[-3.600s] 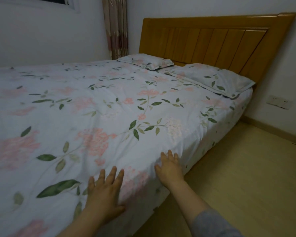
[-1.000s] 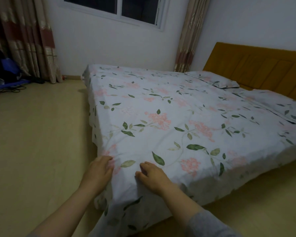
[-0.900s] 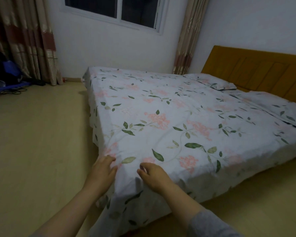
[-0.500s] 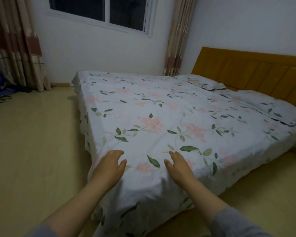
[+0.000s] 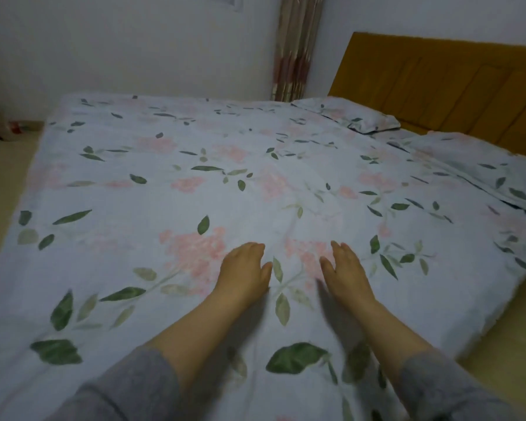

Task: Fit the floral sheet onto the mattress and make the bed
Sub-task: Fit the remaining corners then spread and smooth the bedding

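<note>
Both hands have slid inward from the bed's near corner, and the view has dropped closer, so that the window is all but cut off at the top edge. The left hand (image 5: pixel 243 270) and right hand (image 5: pixel 345 270) lie palm-down at lower centre on the floral sheet (image 5: pixel 164 192), close beside each other but apart. The left hand's fingers are close together and slightly bent, with the thumb out. The right hand's fingers are straight and a little spread, though blur softens them. Neither hand grips any cloth.

The sheet covers the whole top of the bed and hides the mattress completely. Its near edge runs out of the bottom of the frame. Two grey sleeves (image 5: pixel 128 387) are cut off there too.

There are two pillows at upper right. The far pillow (image 5: pixel 346 115) is whole and the nearer pillow (image 5: pixel 474 159) is cropped by the right edge. Behind them stands one wooden headboard (image 5: pixel 437 86), partly out of frame. One curtain (image 5: pixel 298 47) hangs at top centre, and the small objects at the far left edge are too blurred to tell.
</note>
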Action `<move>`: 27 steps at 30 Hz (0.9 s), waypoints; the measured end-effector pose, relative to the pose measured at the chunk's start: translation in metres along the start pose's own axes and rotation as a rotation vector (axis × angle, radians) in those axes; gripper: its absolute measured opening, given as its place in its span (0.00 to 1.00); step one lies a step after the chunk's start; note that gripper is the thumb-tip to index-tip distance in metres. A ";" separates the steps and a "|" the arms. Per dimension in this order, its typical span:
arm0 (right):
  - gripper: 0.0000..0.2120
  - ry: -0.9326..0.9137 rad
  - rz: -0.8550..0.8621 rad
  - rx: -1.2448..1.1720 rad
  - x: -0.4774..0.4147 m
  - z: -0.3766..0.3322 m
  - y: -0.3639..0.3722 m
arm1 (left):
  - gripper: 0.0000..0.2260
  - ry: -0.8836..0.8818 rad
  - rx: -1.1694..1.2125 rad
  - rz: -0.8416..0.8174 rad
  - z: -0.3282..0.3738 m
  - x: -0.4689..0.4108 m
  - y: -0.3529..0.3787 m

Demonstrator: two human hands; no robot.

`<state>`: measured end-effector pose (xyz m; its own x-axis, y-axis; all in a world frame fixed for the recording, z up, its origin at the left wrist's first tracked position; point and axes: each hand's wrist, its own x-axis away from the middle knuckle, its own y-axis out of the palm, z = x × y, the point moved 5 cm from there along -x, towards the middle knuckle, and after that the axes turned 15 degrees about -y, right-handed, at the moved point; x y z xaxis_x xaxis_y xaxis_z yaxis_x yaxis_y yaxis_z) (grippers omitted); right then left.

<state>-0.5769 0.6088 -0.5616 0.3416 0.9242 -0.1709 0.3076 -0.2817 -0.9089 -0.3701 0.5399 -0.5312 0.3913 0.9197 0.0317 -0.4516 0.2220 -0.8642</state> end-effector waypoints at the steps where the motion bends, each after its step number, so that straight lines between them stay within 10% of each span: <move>1: 0.27 0.002 0.002 0.014 -0.022 0.016 -0.002 | 0.19 0.005 -0.030 -0.001 0.016 -0.025 0.010; 13: 0.33 0.006 -0.011 0.210 -0.225 0.170 0.010 | 0.33 -0.024 -0.441 -0.006 0.095 -0.256 0.131; 27: 0.35 -0.266 -0.157 0.173 -0.261 -0.023 0.112 | 0.39 -0.478 -0.432 0.120 -0.130 -0.231 0.009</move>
<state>-0.6110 0.3297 -0.6100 0.0519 0.9940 -0.0960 0.1757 -0.1037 -0.9790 -0.3604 0.2873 -0.6122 -0.0866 0.9946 0.0566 -0.0683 0.0507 -0.9964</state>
